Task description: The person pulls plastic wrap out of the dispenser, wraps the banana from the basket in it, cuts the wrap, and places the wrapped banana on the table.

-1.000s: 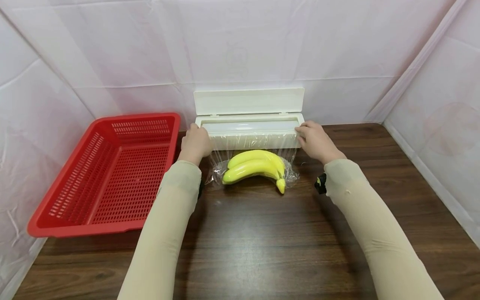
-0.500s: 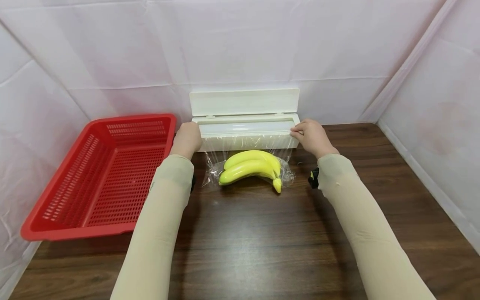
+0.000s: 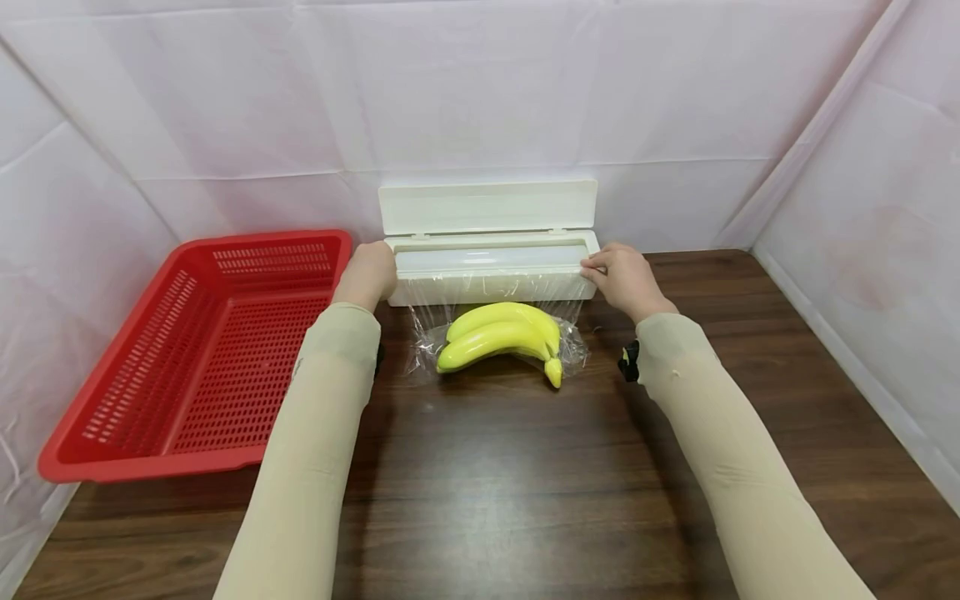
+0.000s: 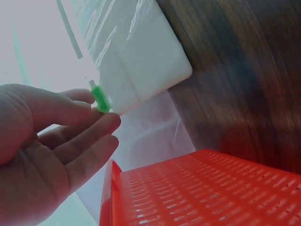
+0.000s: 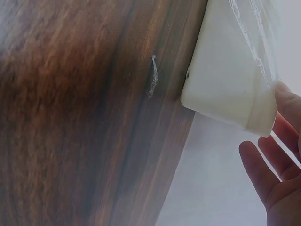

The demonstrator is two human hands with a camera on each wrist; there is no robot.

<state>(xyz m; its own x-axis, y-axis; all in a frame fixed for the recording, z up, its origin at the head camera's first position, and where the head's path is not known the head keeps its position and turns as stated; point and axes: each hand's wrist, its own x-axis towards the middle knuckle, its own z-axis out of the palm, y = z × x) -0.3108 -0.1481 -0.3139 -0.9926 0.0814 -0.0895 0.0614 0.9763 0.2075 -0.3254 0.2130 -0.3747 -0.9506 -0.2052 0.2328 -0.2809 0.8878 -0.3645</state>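
A white cling film dispenser box [image 3: 487, 290], lid raised, stands at the back of the table with a pale roll [image 3: 491, 258] inside. Clear cling film [image 3: 427, 333] hangs over its front and spreads under a bunch of yellow bananas [image 3: 501, 335]. At the box's left end, my left hand [image 3: 367, 277] pinches a small green slider cutter [image 4: 100, 99] between thumb and fingers; the head view hides this piece. My right hand [image 3: 624, 279] grips the box's right front corner, thumb [image 5: 288, 101] on the film at the edge and fingers behind.
A red perforated basket [image 3: 157, 467] stands on the left, close to my left forearm. Pale sheeting [image 3: 480, 100] hangs behind the box and along both sides. A scrap of film [image 5: 153, 77] lies on the dark wooden table [image 3: 480, 500] near the box's right end.
My left hand has shifted left from the box's front left corner to just off its left end. My right hand keeps its place at the right corner. The head view has shifted slightly.
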